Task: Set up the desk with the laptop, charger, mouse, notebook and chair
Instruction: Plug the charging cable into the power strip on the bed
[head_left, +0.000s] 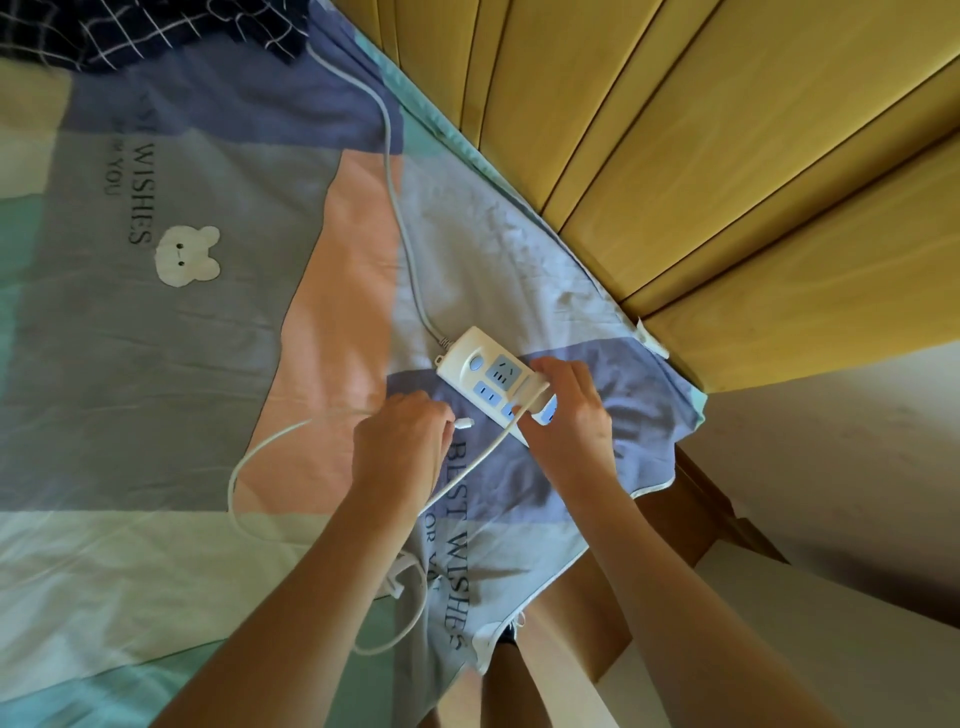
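Bed with patchwork sheet (218, 322) in blue, pink, green, bear print (187, 255), yellow padded headboard (701, 135), pale wall (841, 457), dark checked fabric (145, 31) top left, soft daylight

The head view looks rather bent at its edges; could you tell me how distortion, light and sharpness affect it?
In the head view, wide-angle distortion bows the yellow wooden panels and fans them outward; soft daylight leaves only a faint shadow under the left hand; the power strip by the right hand is sharp, while the bedsheet print softens towards the frame edges.
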